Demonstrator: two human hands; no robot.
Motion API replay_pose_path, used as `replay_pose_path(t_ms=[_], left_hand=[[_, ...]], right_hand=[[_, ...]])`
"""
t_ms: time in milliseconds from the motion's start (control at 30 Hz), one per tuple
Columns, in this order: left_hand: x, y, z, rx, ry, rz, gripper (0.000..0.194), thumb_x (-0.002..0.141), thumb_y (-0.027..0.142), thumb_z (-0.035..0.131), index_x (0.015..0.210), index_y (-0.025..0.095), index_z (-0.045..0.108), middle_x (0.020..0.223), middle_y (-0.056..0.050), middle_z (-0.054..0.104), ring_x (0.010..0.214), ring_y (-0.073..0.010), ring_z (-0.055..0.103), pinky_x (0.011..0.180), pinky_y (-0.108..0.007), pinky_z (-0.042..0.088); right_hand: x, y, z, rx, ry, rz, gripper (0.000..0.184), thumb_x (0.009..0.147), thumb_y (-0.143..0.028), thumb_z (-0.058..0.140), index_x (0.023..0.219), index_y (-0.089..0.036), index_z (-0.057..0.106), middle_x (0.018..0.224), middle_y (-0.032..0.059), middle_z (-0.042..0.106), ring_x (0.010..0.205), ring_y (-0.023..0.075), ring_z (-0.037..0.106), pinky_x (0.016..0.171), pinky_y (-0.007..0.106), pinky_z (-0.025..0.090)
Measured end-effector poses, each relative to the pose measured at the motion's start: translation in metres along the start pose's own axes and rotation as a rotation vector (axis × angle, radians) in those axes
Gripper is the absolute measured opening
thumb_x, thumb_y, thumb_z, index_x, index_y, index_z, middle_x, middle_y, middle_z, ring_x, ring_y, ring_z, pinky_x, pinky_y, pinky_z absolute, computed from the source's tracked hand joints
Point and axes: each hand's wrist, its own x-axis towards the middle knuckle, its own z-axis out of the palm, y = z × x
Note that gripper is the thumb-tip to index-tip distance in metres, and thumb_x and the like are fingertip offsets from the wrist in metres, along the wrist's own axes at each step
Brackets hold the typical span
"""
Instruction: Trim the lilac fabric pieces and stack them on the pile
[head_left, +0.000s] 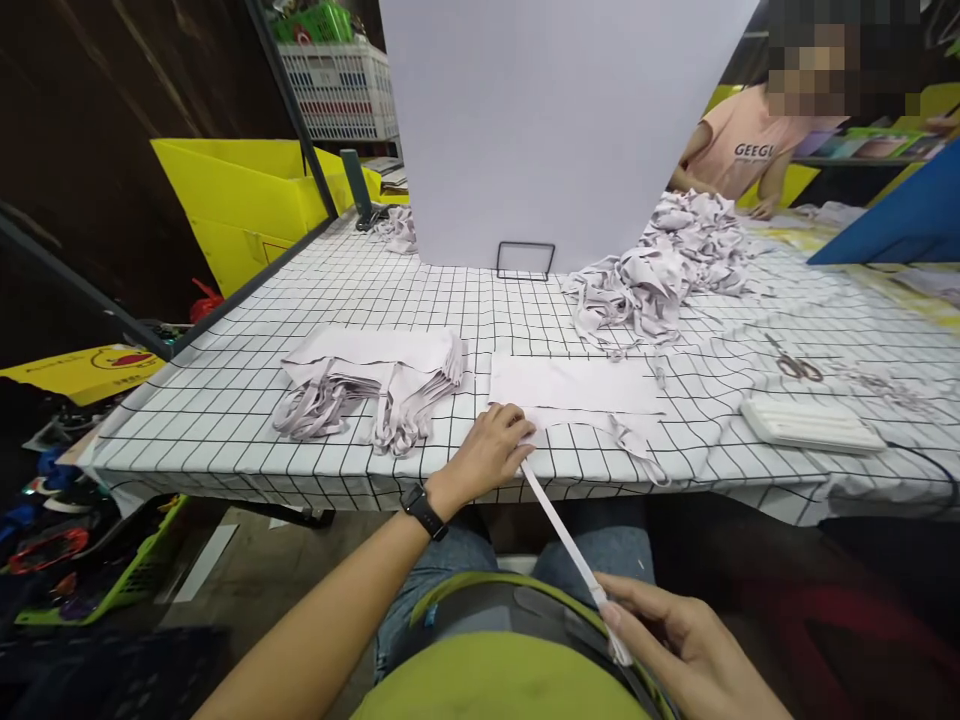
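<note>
A pale fabric piece (574, 382) lies flat near the table's front edge, with a strap running off its near side. My left hand (499, 440), a dark watch on its wrist, rests at the piece's near left corner, its fingers closed on the strap's upper end. From there the fabric strap (562, 535) stretches tight toward my lap. My right hand (667, 630) pinches its lower part between thumb and fingers, a short end hanging below. A second, looped strap (630, 440) lies loose at the piece's right. Left of it sits a stack of similar fabric pieces (375, 350) with bunched straps.
A heap of strapped fabric (645, 285) lies beyond, before a tall white board (547, 130) on a wire stand. Scissors (796, 368) and a white box-shaped device (810, 424) with a cable are at right. A co-worker in a pink shirt (739, 140) sits across the table.
</note>
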Motion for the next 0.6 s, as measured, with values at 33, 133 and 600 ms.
replay_pose_path(t_ms=[33, 133, 600], left_hand=[[0.0, 0.0, 0.0, -0.006, 0.003, 0.004, 0.014, 0.098, 0.022, 0.055, 0.111, 0.02, 0.061, 0.112, -0.009, 0.059, 0.106, -0.0264, 0.052, 0.094, -0.042, 0.049], [0.001, -0.002, 0.002, -0.016, 0.009, 0.008, 0.015, 0.097, 0.021, 0.056, 0.111, 0.019, 0.061, 0.113, -0.009, 0.06, 0.106, -0.0268, 0.052, 0.094, -0.044, 0.049], [-0.021, 0.067, -0.036, -0.651, 0.174, -0.068, 0.023, 0.092, 0.007, 0.056, 0.108, 0.02, 0.068, 0.099, -0.006, 0.071, 0.097, -0.0195, 0.064, 0.086, -0.032, 0.052]], right_hand=[[-0.004, -0.003, -0.001, 0.053, 0.017, 0.018, 0.047, 0.09, -0.059, 0.062, 0.115, -0.022, 0.077, 0.071, 0.0031, 0.071, 0.073, 0.0231, 0.066, 0.073, 0.03, 0.052], [-0.008, -0.017, -0.003, 0.295, 0.054, 0.081, 0.038, 0.084, -0.057, 0.074, 0.099, -0.022, 0.08, 0.068, 0.0033, 0.071, 0.067, 0.0189, 0.065, 0.07, 0.028, 0.052], [0.068, -0.04, -0.006, 0.669, 0.193, 0.031, 0.036, 0.061, -0.047, 0.094, 0.086, -0.022, 0.085, 0.079, 0.0085, 0.079, 0.079, 0.0215, 0.071, 0.079, 0.031, 0.056]])
